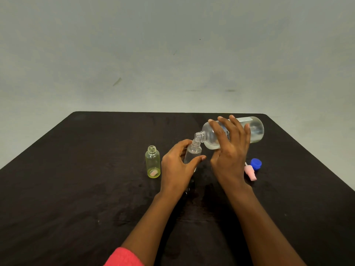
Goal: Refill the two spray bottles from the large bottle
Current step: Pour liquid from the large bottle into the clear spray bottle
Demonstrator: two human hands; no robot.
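Much bare table (pixel 76 169) all round (edges far off): left fingers (pixel 183 144) grip clear spray bottle (pixel 193 152), right fingers (pixel 224 127) tipped large bottle (pixel 255 131).

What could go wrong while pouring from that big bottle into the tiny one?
The large bottle, tipped by the right hand, meets a very narrow neck on the small clear bottle, so liquid could spill onto the table. The left hand holds that small bottle tilted; it might slip or overflow.
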